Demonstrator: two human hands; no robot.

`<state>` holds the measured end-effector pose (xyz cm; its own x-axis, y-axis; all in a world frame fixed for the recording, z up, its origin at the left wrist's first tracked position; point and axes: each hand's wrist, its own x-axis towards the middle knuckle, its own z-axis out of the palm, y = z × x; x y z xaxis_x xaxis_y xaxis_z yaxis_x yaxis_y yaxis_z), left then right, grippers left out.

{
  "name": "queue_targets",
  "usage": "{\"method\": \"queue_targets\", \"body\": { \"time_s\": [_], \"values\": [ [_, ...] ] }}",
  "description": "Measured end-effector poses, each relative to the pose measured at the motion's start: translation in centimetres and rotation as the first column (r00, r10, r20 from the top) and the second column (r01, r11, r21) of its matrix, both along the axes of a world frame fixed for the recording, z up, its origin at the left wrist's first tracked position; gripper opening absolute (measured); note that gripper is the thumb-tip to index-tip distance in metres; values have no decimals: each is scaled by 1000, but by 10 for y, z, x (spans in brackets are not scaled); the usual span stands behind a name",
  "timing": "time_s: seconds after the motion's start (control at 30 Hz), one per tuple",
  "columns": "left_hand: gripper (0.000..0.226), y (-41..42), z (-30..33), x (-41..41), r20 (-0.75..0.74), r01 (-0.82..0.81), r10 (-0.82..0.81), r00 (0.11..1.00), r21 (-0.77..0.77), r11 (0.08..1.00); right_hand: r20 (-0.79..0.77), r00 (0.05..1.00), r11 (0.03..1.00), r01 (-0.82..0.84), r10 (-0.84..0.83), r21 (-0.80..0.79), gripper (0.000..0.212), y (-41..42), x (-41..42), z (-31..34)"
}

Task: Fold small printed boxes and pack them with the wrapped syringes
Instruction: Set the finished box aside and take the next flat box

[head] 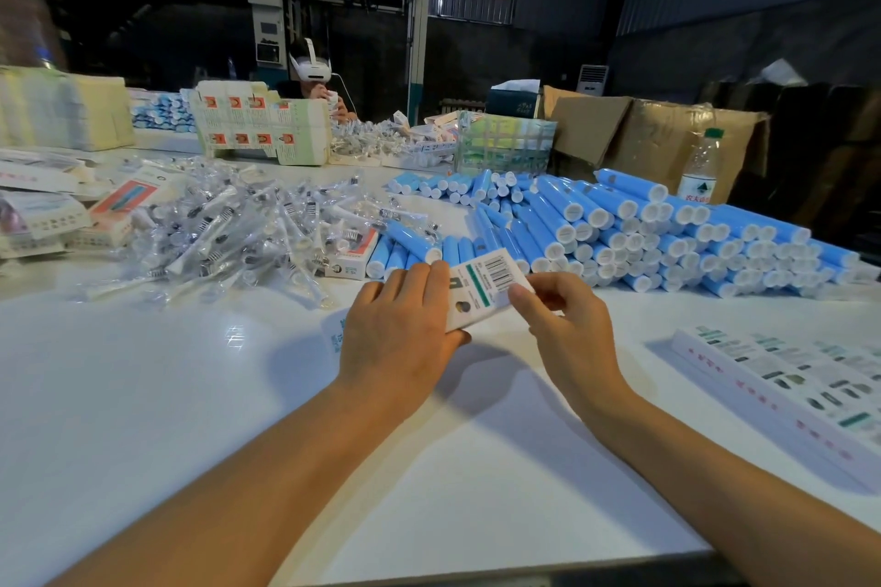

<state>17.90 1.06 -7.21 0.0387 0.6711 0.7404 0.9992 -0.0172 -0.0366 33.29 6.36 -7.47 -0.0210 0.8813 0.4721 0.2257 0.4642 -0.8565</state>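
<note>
Both hands are on one small white printed box with a barcode and green stripe (481, 291), held just above the white tabletop (190, 396): the left hand (400, 329) grips its near end, the right hand (558, 315) pinches the far end by the barcode. It looks like the folding step, the carton still being shaped. Next, I would guess, a flap wants tucking, then a reach to the heap of clear-wrapped syringes (229, 229) lying to the left, near the blue tubes with white caps (619, 229).

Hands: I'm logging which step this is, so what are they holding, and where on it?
Both grip one small printed box: the left hand holds its near-left end, the right hand pinches its right edge.
</note>
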Motion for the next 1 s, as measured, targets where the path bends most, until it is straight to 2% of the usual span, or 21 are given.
{"method": "queue_targets", "body": {
  "time_s": [0.17,0.3,0.43,0.57,0.7,1.0],
  "values": [
    [75,0,-1,1,-31,-48,46,998,-61,997,-1,997,997,79,-79,1,15,0,-1,-1],
    [74,0,-3,3,-51,-61,57,997,-71,996,98,987,988,120,-130,100,23,-5,-4,-5],
    [73,-1,-1,4,-41,-64,60,997,-98,993,133,979,968,123,-155,219,35,-8,-5,-4],
    [73,-2,-1,2,-25,-34,33,999,-68,997,113,987,978,95,-117,186,27,-7,-6,-3],
    [71,-1,-4,2,-27,-15,12,1000,-107,994,86,993,989,64,-76,129,24,-6,-5,-4],
    [70,0,-4,2,-29,14,-17,999,-96,995,81,995,988,40,-52,150,22,-6,-4,-5]
  ]
}}
